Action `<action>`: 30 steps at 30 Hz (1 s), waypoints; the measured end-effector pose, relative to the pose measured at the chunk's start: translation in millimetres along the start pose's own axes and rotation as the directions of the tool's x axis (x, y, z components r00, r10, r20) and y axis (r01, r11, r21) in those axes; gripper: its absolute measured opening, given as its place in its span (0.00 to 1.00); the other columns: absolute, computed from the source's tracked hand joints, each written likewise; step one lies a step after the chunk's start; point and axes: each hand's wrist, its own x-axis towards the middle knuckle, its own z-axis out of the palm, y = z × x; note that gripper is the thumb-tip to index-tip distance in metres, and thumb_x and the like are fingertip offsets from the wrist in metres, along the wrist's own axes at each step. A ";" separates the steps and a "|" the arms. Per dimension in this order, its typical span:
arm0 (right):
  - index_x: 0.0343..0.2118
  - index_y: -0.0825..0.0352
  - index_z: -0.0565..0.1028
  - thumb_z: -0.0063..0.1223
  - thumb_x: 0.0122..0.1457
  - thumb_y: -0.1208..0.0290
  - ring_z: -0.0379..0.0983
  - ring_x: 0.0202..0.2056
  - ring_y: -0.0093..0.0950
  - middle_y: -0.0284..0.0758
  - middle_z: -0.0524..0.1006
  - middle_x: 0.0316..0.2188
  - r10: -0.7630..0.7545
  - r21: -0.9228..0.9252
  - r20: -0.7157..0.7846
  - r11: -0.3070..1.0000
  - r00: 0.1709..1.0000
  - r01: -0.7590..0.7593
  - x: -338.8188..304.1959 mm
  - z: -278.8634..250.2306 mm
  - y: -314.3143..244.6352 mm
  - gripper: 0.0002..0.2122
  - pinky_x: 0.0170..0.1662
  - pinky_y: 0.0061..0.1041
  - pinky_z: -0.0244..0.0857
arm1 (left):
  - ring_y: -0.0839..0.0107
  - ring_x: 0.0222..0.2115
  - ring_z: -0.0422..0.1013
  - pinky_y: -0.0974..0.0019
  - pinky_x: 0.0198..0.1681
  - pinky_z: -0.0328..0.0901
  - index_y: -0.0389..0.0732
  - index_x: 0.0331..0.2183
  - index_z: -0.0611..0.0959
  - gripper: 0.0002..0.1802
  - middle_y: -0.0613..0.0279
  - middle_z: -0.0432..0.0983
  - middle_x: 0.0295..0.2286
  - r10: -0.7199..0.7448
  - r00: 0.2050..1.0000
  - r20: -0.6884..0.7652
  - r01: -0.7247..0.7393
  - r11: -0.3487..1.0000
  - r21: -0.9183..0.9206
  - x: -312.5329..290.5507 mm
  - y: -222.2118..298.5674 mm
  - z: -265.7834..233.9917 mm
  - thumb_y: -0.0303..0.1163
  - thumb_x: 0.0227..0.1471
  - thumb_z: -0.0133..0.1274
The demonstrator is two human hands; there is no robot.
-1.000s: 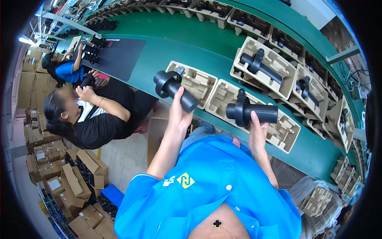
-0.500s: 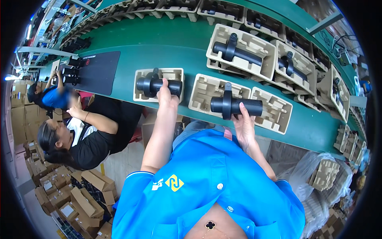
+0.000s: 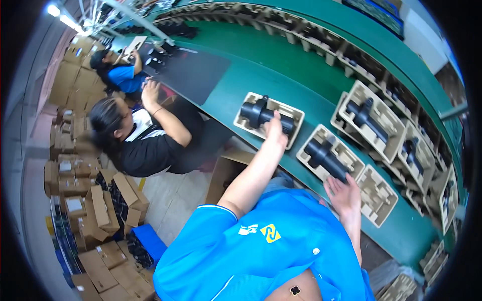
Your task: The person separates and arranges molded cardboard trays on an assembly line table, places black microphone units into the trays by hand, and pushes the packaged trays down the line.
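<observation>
My left hand (image 3: 274, 128) is closed over the right end of a black tube with a ring collar (image 3: 254, 115), which lies in a beige molded tray (image 3: 297, 117). In the tray just to the right (image 3: 347, 155) lies a similar black tube with a collar (image 3: 325, 156), tilted toward me at its near end. By that near end is my right hand (image 3: 345, 194), its fingers apart and not wrapped round the tube. Whether the fingertips touch it, I cannot tell.
An open tray (image 3: 376, 196) adjoins on the right. Stacked trays with black tubes (image 3: 374, 120) stand farther right on the green bench (image 3: 201, 108). A co-worker in black (image 3: 150, 143) sits at left, near a dark mat (image 3: 198, 70). Cardboard boxes (image 3: 103, 210) fill the floor at left.
The view has swung, shifting the bench rightward in the picture. The right-hand tube has gone down into its tray, and my right hand has loosened from it. My left hand stays on its tube.
</observation>
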 end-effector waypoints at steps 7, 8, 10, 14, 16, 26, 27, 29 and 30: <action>0.54 0.65 0.66 0.45 0.64 0.66 0.68 0.45 0.23 0.37 0.72 0.46 -0.521 -0.468 0.351 0.622 0.778 0.627 -18.8 3.8 8.3 0.17 0.50 0.27 0.60 | 0.66 0.42 0.70 0.56 0.47 0.68 0.35 0.47 0.67 0.19 0.56 0.70 0.43 -0.028 0.999 -0.046 0.027 0.999 -0.030 5.3 11.4 -0.5 0.37 0.59 0.48; 0.52 0.66 0.69 0.46 0.64 0.66 0.69 0.42 0.23 0.36 0.74 0.42 -0.494 -0.453 0.394 0.630 0.775 0.631 -19.8 16.2 11.6 0.16 0.49 0.24 0.61 | 0.65 0.41 0.71 0.56 0.46 0.68 0.36 0.45 0.69 0.16 0.56 0.71 0.41 -0.095 0.993 -0.069 0.091 0.994 -0.061 8.5 15.4 -1.2 0.35 0.59 0.47; 0.50 0.67 0.70 0.45 0.65 0.66 0.70 0.41 0.22 0.36 0.75 0.41 -0.457 -0.516 0.459 0.561 0.762 0.647 -13.1 24.1 10.6 0.14 0.45 0.22 0.63 | 0.64 0.37 0.73 0.57 0.45 0.68 0.39 0.44 0.71 0.12 0.56 0.73 0.36 -0.281 0.959 -0.035 0.276 0.955 -0.111 -2.0 38.9 -3.0 0.29 0.57 0.46; 0.48 0.66 0.71 0.46 0.64 0.68 0.70 0.40 0.24 0.37 0.74 0.41 -0.569 -0.665 0.533 0.175 0.626 0.726 -0.6 8.7 7.5 0.13 0.44 0.22 0.64 | 0.64 0.48 0.65 0.61 0.55 0.56 0.34 0.48 0.70 0.20 0.55 0.69 0.44 -0.055 0.978 0.200 -0.010 0.951 0.310 -51.3 76.5 -32.0 0.28 0.52 0.49; 0.47 0.66 0.72 0.52 0.58 0.70 0.69 0.44 0.35 0.40 0.72 0.44 -0.539 -0.728 0.663 -0.304 0.520 0.614 0.5 9.9 2.3 0.14 0.47 0.31 0.63 | 0.60 0.57 0.51 0.58 0.60 0.47 0.37 0.56 0.64 0.31 0.50 0.53 0.57 0.216 0.955 0.202 -0.293 0.785 0.546 -21.2 71.3 -75.8 0.34 0.52 0.53; 0.44 0.60 0.76 0.50 0.59 0.62 0.61 0.54 0.34 0.33 0.71 0.52 -0.199 -0.492 0.845 -0.652 0.496 0.577 63.7 -14.7 -8.6 0.14 0.55 0.36 0.54 | 0.44 0.53 0.56 0.55 0.56 0.57 0.33 0.60 0.53 0.43 0.38 0.47 0.55 0.514 0.713 0.477 -0.631 0.174 0.756 80.9 41.2 -90.9 0.43 0.52 0.54; 0.43 0.61 0.77 0.50 0.59 0.63 0.61 0.55 0.34 0.33 0.71 0.52 -0.167 -0.473 0.849 -0.664 0.502 0.579 61.9 -15.4 -9.1 0.13 0.55 0.36 0.54 | 0.44 0.55 0.54 0.54 0.57 0.56 0.33 0.60 0.52 0.45 0.37 0.46 0.55 0.504 0.656 0.561 -0.692 0.105 0.714 82.3 39.9 -95.6 0.43 0.52 0.55; 0.44 0.63 0.76 0.51 0.58 0.66 0.61 0.55 0.37 0.35 0.69 0.53 -0.135 -0.449 0.860 -0.659 0.492 0.604 59.5 -13.9 -9.1 0.12 0.57 0.36 0.54 | 0.43 0.56 0.50 0.53 0.58 0.53 0.32 0.60 0.51 0.47 0.35 0.44 0.55 0.602 0.637 0.482 -0.650 0.082 0.756 90.0 30.0 -106.0 0.44 0.50 0.57; 0.44 0.63 0.76 0.52 0.57 0.67 0.61 0.54 0.37 0.36 0.70 0.53 -0.160 -0.448 0.870 -0.655 0.467 0.609 55.6 -13.2 -9.9 0.13 0.57 0.36 0.54 | 0.42 0.57 0.47 0.52 0.60 0.50 0.31 0.60 0.49 0.49 0.33 0.43 0.56 0.684 0.611 0.398 -0.598 0.070 0.798 91.7 25.5 -105.3 0.45 0.49 0.58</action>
